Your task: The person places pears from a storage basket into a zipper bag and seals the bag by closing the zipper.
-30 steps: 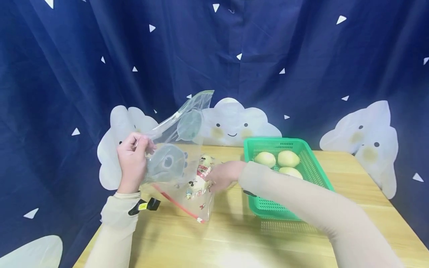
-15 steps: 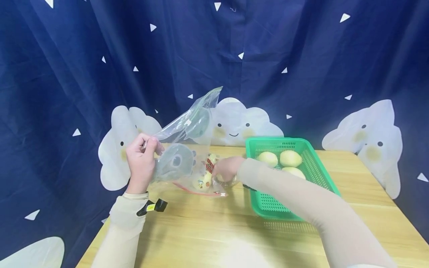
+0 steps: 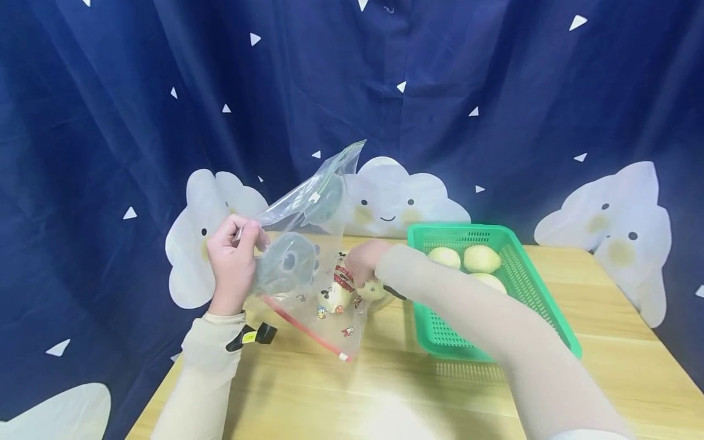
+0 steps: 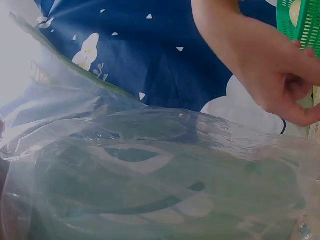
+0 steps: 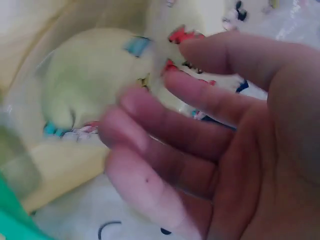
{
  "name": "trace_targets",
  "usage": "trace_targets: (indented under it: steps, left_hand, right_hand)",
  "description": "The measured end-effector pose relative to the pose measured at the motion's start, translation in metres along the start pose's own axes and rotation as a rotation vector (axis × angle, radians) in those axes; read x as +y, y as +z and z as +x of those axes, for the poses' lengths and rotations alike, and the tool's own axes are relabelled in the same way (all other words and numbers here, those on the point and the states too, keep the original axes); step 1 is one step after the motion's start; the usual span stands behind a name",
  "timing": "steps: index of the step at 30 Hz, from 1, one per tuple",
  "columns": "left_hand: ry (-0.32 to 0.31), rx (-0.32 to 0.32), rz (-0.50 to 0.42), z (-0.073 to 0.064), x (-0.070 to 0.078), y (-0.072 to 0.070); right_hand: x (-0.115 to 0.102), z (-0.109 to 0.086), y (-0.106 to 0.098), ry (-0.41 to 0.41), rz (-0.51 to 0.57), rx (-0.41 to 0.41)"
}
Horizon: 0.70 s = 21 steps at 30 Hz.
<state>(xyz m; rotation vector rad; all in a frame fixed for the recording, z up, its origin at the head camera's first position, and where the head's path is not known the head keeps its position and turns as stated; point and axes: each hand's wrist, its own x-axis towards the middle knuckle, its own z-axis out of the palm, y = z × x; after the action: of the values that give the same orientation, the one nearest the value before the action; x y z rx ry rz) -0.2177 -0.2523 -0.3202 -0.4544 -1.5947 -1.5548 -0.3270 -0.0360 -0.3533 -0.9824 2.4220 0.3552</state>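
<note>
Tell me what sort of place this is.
Likely an indoor spot set up for tabletop work: a blue cloud-print curtain hangs behind a wooden table, where a green basket stands.

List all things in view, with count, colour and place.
Curtain: one, blue, behind.
Table: one, tan, foreground.
Basket: one, green, on table.
Fruits: three visible, pale yellow, in basket.
Clear bag: one, transparent, left of basket.
Cartoon bag: one, transparent, red zip, left of basket.
Bagged fruit: at least one, yellowish, in cartoon bag.
Sleeves: two, beige, foreground.
Wrist straps: two, black, on sleeves.
Left hand: one, bare, pinching clear bag.
Right hand: one, bare, near cartoon bag.
</note>
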Motion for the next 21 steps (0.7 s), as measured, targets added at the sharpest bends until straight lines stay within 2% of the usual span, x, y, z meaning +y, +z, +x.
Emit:
trace_targets:
  steps: [4,6,10,16,17,19,21]
  left_hand:
    - [0.011,0.005,-0.011,0.0,0.003,0.001]
    - [0.015,0.005,-0.014,-0.001,0.005,0.001]
    - [0.017,0.001,-0.028,-0.003,0.006,0.001]
    - [0.039,-0.01,-0.026,-0.006,0.008,0.002]
    - [0.04,-0.01,-0.029,-0.006,0.008,0.002]
    - [0.037,-0.008,-0.024,-0.006,0.009,0.003]
    - [0.039,-0.007,-0.016,-0.006,0.009,0.005]
  right_hand:
    - [-0.005,-0.004,-0.007,0.051,0.154,-0.173]
    - [-0.008,-0.006,-0.009,0.063,0.179,-0.219]
    - [-0.012,-0.004,-0.002,0.104,0.202,-0.197]
    - [-0.008,0.006,0.01,0.162,0.127,-0.095]
    - [-0.006,0.008,0.009,0.164,0.085,-0.081]
    - [0.0,0.011,0.009,0.152,0.08,-0.063]
    - [0.008,0.012,0.006,0.084,0.086,-0.028]
